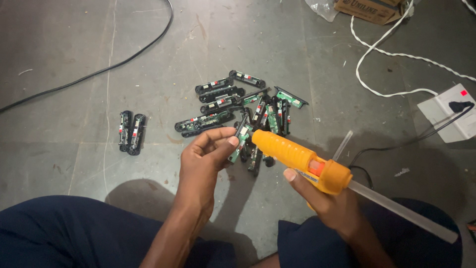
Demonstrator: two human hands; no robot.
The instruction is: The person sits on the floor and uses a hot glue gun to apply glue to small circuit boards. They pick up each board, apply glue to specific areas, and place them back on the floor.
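Now gluing: left hand [201, 159] is pinching a small green circuit board [241, 141] at frame centre, grip narrow.
Tool: right hand [325, 198] is gripping an orange plastic glue gun [297, 160], nozzle touching the board.
Set apart: two black-cased boards [131, 131] are lying at the left.
Waiting: a pile of similar boards [238, 106] is lying above on the grey floor [74, 49].

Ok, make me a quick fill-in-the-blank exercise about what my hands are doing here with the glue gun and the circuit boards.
1. The right hand grips an orange plastic glue gun with a clear ____ stick poking out of its back.
2. The left hand pinches a narrow green circuit board against the gun's ____.
3. The pile of black and green boards lies on the grey ____.

Missing words: glue; nozzle; floor
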